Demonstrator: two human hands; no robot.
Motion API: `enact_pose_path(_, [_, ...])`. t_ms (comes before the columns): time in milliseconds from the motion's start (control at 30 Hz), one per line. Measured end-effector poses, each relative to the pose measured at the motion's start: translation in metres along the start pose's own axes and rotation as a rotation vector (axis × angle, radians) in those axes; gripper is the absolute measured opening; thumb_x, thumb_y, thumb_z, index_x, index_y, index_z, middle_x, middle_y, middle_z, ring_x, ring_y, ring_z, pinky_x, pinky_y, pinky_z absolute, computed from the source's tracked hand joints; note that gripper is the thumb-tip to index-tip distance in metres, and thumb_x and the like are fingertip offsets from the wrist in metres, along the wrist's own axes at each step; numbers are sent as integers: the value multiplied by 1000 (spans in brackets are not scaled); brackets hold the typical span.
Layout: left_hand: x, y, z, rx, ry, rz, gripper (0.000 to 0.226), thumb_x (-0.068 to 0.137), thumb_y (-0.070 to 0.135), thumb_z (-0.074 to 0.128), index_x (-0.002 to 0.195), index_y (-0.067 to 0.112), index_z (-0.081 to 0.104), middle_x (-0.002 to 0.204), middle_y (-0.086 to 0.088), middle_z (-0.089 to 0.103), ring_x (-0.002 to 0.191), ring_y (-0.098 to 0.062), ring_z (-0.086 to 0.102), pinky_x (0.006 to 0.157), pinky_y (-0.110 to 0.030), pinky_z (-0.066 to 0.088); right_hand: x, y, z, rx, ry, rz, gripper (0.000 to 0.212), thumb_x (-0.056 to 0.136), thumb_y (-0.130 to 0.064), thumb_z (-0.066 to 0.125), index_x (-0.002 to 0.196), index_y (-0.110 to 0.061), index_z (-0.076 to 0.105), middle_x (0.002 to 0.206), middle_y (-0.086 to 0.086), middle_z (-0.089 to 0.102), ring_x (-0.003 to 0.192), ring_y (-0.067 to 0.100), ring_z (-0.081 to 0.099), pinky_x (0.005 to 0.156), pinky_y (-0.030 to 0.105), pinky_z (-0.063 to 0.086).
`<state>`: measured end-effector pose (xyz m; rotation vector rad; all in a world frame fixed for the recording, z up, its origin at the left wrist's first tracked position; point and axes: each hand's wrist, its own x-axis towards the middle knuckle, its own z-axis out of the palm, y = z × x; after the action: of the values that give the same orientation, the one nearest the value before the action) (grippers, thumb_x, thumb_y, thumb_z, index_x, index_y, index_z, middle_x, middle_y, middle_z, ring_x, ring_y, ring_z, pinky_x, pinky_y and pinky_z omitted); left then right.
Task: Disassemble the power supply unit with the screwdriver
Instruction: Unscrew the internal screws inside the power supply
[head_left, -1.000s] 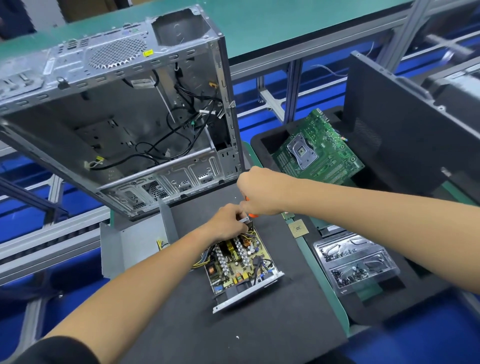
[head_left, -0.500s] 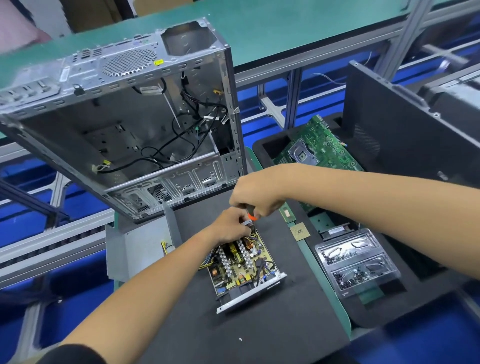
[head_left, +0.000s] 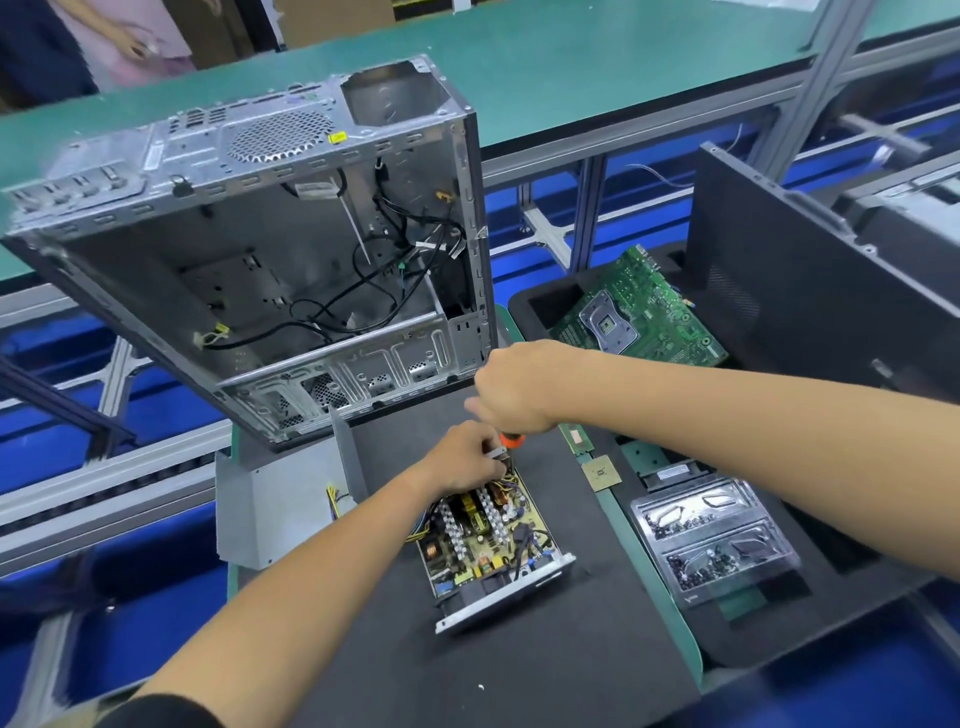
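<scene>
Power supply unit (head_left: 493, 540): opened, circuit board and coils exposed, lying near the middle of the black mat (head_left: 571, 649); its grey end plate faces the mat's near edge, while its far end is covered by the left hand.
Left hand (head_left: 465, 457): fingers curled onto the unit's far end, pinching a small grey metal part; what lies under the palm is hidden.
Right hand (head_left: 519, 387): closed in a fist around the screwdriver (head_left: 511, 440), directly above the left hand.
Screwdriver visibility: only an orange collar and a short dark stretch below it show; the handle is buried in the fist, and the tip is lost among fingers and wires, so I cannot tell what it touches.
Grey cover (head_left: 270, 512): bent sheet-metal piece at the mat's left edge, one wall upright; yellow wire ends peek from behind it.
Computer case (head_left: 270, 249): open, tilted, at the mat's far left corner, with loose black cables inside.
Motherboard (head_left: 644, 312): green, propped in a black foam tray (head_left: 535, 304) beyond the right edge, its lower part hidden by the right forearm.
Processor chip (head_left: 601, 472): small square on the mat's right edge.
Clear plastic tray (head_left: 711, 540): right of the mat, holding small dark pieces too tiny to identify.
</scene>
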<state>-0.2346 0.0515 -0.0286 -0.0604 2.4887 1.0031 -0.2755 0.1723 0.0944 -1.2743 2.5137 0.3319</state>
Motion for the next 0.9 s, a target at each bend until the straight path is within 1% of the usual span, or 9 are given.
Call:
enact_pose_path(100, [-2, 2, 0, 11, 3, 12, 13, 76, 7, 64, 86, 8, 56, 72, 0, 47, 59, -14, 41, 59, -30, 34, 1, -2, -6, -14, -181, -66, 32, 103, -29, 37, 81, -10, 51, 90, 15, 63, 67, 26, 59, 51, 32, 40])
enact_pose_path(167, [0, 1, 0, 22, 9, 39, 17, 75, 6, 64, 74, 18, 51, 74, -2, 48, 63, -16, 41, 59, -30, 33, -3, -5, -7, -102, -198, -123, 11, 95, -19, 51, 99, -8, 50, 95, 11, 58, 71, 22, 53, 52, 30, 37])
enact_pose_path(267, [-1, 1, 0, 37, -11, 16, 11, 76, 7, 63, 76, 3, 53, 75, -7, 47, 66, -17, 40, 61, -30, 33, -8, -1, -7, -82, -130, -246, 20, 83, -6, 60, 97, -12, 47, 101, 6, 54, 80, 20, 47, 58, 27, 33])
enact_pose_path(400, [-3, 1, 0, 14, -6, 13, 13, 79, 9, 61, 89, 5, 55, 74, 0, 44, 66, -13, 39, 61, -24, 36, -13, 3, -8, 231, -78, -285, 25, 76, 2, 59, 91, -17, 53, 78, -9, 50, 71, 14, 46, 50, 11, 30])
enact_pose_path(500, [-4, 4, -1, 37, -24, 37, 14, 79, 6, 60, 74, 10, 48, 67, 1, 41, 67, -16, 40, 53, -23, 32, -12, -4, 0, 271, -36, -183, 10, 84, -19, 60, 82, -17, 51, 73, -5, 51, 68, 16, 52, 56, 19, 42])
enact_pose_path(567, [-4, 4, -2, 32, -33, 39, 12, 80, 5, 59, 84, 10, 49, 78, -3, 47, 79, -20, 44, 61, -27, 36, -9, -7, 2, 179, 24, -87, 35, 97, -40, 46, 72, -16, 45, 69, 3, 50, 66, 24, 53, 61, 35, 45])
enact_pose_path(700, [-3, 1, -2, 5, -54, 45, 30, 79, 8, 63, 108, 7, 56, 99, -11, 53, 89, -26, 53, 74, -33, 40, -4, -4, -3, 224, -91, -35, 41, 102, -36, 38, 72, -11, 46, 64, 12, 63, 64, 30, 64, 59, 34, 48])
enact_pose_path(800, [-2, 0, -3, 1, -27, 52, 15, 76, 6, 67, 78, 16, 55, 79, -6, 56, 72, -21, 50, 62, -29, 37, -8, 4, -8, 193, -169, -89, 10, 91, -17, 55, 98, -11, 52, 91, 3, 58, 81, 23, 55, 56, 27, 38])
enact_pose_path(900, [0, -3, -3, 19, -17, 39, 25, 75, 9, 69, 63, 19, 50, 65, 4, 52, 62, -11, 47, 54, -24, 34, -16, 9, -10, 226, -160, -171, 17, 80, -4, 58, 91, -16, 52, 96, 2, 54, 81, 18, 48, 55, 20, 31])
